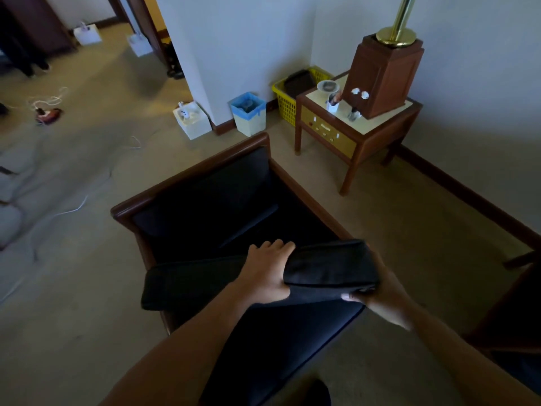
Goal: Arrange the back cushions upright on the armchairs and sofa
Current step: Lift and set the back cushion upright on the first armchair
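A dark wooden armchair (187, 178) with black upholstery stands below me on the carpet. A black back cushion (328, 266) is held flat-edged above the chair's front, its long side running left to right. My left hand (268, 273) grips its top edge near the middle, fingers curled over the far side. My right hand (380, 291) clamps its right end, thumb underneath. The chair's dark seat cushion (281, 341) shows beneath my arms. The inside of the chair is very dark and hard to read.
A wooden side table (328, 128) with a brass lamp base (386, 74) stands to the right rear. A yellow basket (285, 101), a blue-lined bin (248, 114) and a white box (191, 120) line the wall. Cables lie on the carpet (73, 209) at left. Another dark chair (515, 317) sits at right.
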The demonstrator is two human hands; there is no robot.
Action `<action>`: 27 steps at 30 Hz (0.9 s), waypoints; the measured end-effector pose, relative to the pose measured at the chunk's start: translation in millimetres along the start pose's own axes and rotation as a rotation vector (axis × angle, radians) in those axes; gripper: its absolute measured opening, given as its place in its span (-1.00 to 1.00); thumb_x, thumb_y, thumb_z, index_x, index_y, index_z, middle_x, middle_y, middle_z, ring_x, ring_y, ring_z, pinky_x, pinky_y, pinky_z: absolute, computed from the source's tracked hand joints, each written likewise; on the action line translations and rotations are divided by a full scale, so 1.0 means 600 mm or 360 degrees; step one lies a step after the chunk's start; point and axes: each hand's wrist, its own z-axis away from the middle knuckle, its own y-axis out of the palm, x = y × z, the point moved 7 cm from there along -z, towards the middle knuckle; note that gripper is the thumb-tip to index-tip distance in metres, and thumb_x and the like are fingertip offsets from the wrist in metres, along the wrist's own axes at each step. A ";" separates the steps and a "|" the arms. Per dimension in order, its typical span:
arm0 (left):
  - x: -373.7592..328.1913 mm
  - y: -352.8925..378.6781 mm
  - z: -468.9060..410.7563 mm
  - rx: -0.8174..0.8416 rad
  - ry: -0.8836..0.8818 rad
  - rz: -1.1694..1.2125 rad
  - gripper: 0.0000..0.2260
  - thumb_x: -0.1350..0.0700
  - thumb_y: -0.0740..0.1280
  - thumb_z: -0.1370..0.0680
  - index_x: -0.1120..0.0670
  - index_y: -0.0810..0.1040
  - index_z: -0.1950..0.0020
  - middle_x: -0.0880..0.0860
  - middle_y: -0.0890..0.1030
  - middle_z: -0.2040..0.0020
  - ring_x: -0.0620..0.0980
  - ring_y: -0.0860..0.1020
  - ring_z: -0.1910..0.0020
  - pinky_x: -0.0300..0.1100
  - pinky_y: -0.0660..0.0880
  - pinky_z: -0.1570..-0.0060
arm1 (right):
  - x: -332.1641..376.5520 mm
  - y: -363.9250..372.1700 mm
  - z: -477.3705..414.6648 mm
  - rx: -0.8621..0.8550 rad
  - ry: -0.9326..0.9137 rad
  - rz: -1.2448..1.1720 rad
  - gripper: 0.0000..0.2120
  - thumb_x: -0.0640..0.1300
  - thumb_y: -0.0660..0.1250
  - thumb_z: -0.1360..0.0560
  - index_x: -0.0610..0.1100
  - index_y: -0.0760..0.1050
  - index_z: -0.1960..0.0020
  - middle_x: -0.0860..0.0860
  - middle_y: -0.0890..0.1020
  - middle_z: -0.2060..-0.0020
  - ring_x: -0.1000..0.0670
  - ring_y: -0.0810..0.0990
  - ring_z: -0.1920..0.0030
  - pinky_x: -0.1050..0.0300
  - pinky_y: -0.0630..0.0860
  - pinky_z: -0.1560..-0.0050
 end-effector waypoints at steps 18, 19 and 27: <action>0.402 0.092 0.144 -0.0389 -0.1333 0.0394 -0.38 -0.46 0.01 -0.66 -0.19 0.31 -0.63 0.17 0.22 -0.67 0.34 0.19 -0.66 0.44 0.29 -0.49 | -0.073 0.055 -0.101 -0.1131 0.0445 -0.0554 -0.55 0.26 0.44 -0.50 0.08 0.58 -0.30 0.00 0.67 -0.23 -0.09 0.60 -0.29 -0.24 0.49 -0.41; 0.416 0.086 0.147 -0.0428 -0.1401 0.0504 -0.35 -0.48 0.05 -0.64 -0.17 0.35 -0.61 0.19 0.29 -0.63 0.37 0.33 -0.58 0.35 0.38 -0.44 | -0.070 0.054 -0.110 -0.1174 0.0445 -0.0561 -0.53 0.28 0.44 -0.47 0.07 0.60 -0.29 0.01 0.68 -0.23 -0.07 0.60 -0.29 -0.23 0.50 -0.41; 0.525 0.143 0.194 -0.1351 -0.1711 0.2406 -0.91 0.12 0.55 -0.57 0.04 0.70 -0.03 0.16 0.70 -0.01 0.31 0.66 -0.16 0.08 0.61 -0.07 | 0.003 0.062 -0.221 -0.1297 0.0353 -0.0684 -0.87 0.00 0.50 -0.51 0.03 0.67 -0.04 0.05 0.71 0.07 0.02 0.68 0.00 -0.01 0.62 -0.17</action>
